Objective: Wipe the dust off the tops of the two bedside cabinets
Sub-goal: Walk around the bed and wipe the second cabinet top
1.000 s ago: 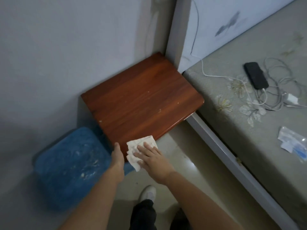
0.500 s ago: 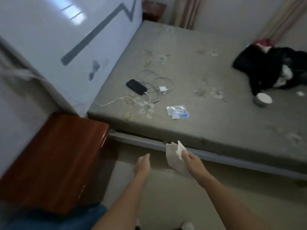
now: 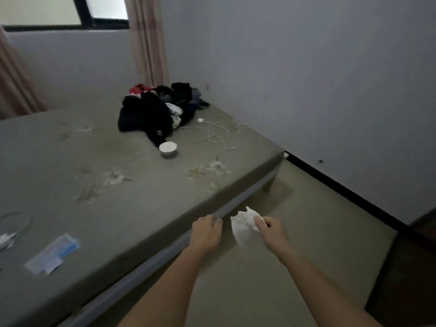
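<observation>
My right hand [image 3: 271, 230] pinches a crumpled white tissue [image 3: 245, 228] that hangs in the air over the floor beside the bed. My left hand [image 3: 207, 230] is loosely curled with nothing in it, close to the bed's front edge and just left of the tissue. No bedside cabinet is in view.
A grey mattress [image 3: 106, 185] fills the left, carrying a pile of dark clothes [image 3: 158, 109], a white bowl [image 3: 168, 148], a white cable [image 3: 210, 133] and a plastic packet [image 3: 53, 253]. Dark furniture [image 3: 410, 274] stands at the right edge. Beige floor [image 3: 318, 232] runs between bed and wall.
The view has swung right, away from the wooden cabinet and along the bed to its foot. The tissue left the cabinet top and stays in my right hand; both hands hover mid-air.
</observation>
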{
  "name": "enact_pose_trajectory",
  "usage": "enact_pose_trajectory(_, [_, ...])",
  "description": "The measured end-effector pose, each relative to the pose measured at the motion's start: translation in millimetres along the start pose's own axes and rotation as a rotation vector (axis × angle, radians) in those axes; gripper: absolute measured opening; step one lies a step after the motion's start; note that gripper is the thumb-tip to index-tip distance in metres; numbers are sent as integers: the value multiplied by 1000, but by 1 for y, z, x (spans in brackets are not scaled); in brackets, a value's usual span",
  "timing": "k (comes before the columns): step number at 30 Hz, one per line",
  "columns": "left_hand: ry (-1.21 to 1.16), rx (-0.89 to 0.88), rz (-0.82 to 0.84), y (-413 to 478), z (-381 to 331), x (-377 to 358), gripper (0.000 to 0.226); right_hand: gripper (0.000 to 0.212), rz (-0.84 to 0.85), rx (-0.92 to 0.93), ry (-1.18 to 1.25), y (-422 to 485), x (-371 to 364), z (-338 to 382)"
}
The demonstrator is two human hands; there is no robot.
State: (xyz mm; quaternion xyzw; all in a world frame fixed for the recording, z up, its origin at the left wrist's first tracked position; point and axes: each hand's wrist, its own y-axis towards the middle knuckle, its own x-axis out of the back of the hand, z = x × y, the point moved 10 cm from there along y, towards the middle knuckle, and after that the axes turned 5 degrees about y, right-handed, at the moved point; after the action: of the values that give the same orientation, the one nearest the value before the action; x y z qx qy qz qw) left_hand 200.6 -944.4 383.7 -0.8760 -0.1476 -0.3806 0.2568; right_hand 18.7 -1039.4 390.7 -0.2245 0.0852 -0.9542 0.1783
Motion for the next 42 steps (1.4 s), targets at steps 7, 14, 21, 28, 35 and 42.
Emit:
enact_pose_trajectory(7, [76,-162,54,103,-168,-54,44,40,-242,-71,39,98,171,-29])
enact_pose_trajectory(14, [218,-315,108,246,-306,-95,45,36,-343,-108,125,238,281,-35])
enact_pose_trajectory(21, [285,-447,115,415,-460,-118,46,17,-498,-96,146,404,400,-15])
enact_pose_trajectory(28, [283,-485,95,542,-591,-127,48,21,-511,-132,184,550,493,3])
enact_pose_trajectory(35, [275,-406,43,704,-679,-154,51,22,-392,-100,76,744,567,9])
enact_pose_trajectory(42, [345,-224,-58,828,-731,-129,46,22,-145,-20,-90,926,579,54])
